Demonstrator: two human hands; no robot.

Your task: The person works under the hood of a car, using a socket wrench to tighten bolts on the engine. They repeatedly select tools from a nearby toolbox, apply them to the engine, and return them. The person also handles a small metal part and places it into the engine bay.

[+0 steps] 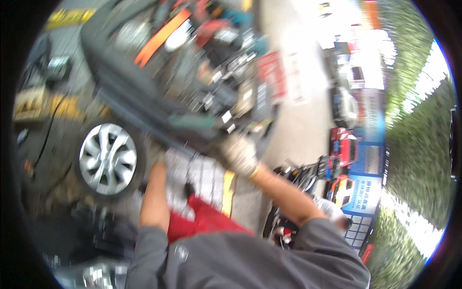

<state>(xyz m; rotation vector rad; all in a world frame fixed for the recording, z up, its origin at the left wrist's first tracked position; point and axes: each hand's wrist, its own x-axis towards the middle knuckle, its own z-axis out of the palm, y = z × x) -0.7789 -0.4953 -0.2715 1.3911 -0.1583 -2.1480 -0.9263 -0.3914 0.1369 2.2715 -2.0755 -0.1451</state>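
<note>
Outdoors, on grey pavement beside parked vehicles (342, 107), a car with its engine bay (211, 62) exposed is seen through heavy motion blur. A gloved right hand (237, 154) is pressed against the car's dark front edge (144, 118), apparently closed over it, though the blur leaves this uncertain. The left hand (159, 156) is raised to the same edge just above the silver wheel (107, 158); its grip cannot be made out. A slip off the edge is judged possible should the glove be loosely set.

Below you the paved ground (298, 120) carries a dark car (120, 82) on its silver wheel (107, 158), with a red cloth (207, 219) near you.
</note>
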